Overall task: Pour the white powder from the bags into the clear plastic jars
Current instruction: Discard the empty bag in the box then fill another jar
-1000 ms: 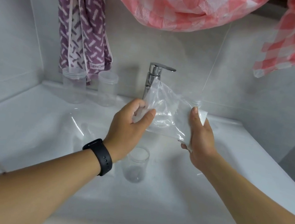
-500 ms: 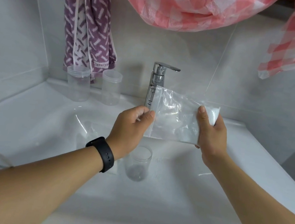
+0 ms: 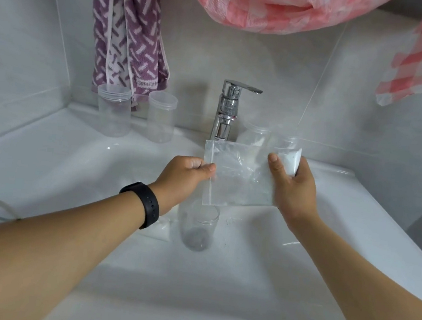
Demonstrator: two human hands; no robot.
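faucet [image 3: 228,109] behind bag [image 3: 239,179], two jars [image 3: 114,110] left

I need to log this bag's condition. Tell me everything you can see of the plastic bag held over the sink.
The plastic bag is a clear, crinkled, flat rectangle held upright above the open jar. The left hand pinches its left edge; the right hand grips its right end, thumb across the front. White powder sits bunched at that right end. Whether its mouth is open cannot be told.
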